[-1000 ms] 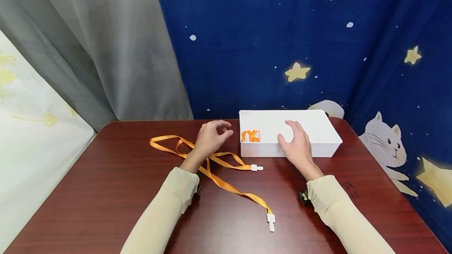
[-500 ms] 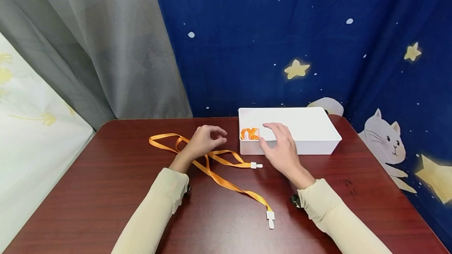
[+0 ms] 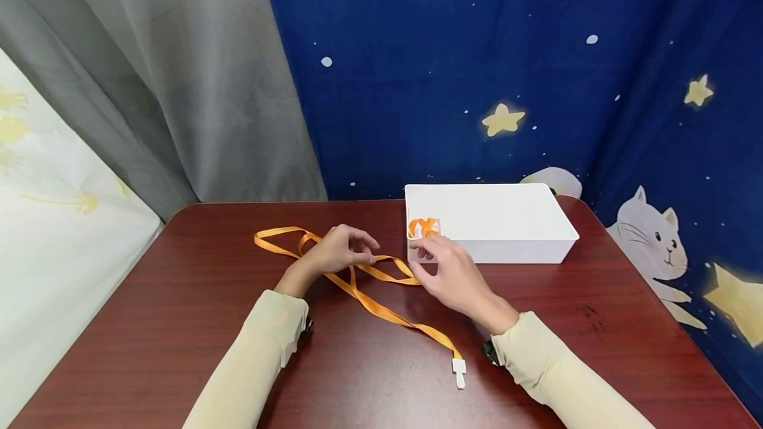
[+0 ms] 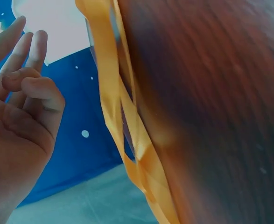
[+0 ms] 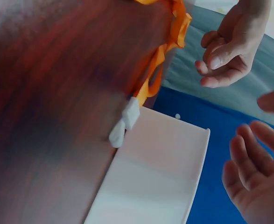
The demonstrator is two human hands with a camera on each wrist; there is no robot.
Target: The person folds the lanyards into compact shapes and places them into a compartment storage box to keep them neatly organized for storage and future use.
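Note:
An orange lanyard point(image 3: 381, 311) lies spread on the table in loops and crossing strands. One white clip point(image 3: 459, 373) sits at its near end. The other white clip point(image 5: 131, 114) shows in the right wrist view beside the box and is hidden behind my right hand in the head view. My left hand point(image 3: 340, 249) hovers over the strap, fingers loosely bent and holding nothing. My right hand point(image 3: 450, 277) is in front of the left corner of a white box point(image 3: 512, 251), thumb and fingers apart with nothing between them. In the left wrist view the strap point(image 4: 108, 74) runs past my hand.
Orange ribbon with white parts point(image 3: 424, 226) lies in the box's front left corner. The box stands near the back edge of the brown table point(image 3: 179, 323). Behind hang a grey curtain point(image 3: 238, 118) and a blue starry curtain point(image 3: 405, 85).
My right hand has moved left and toward me, from over the box to in front of its left corner. My left hand has lowered slightly toward the lanyard, which has stayed put.

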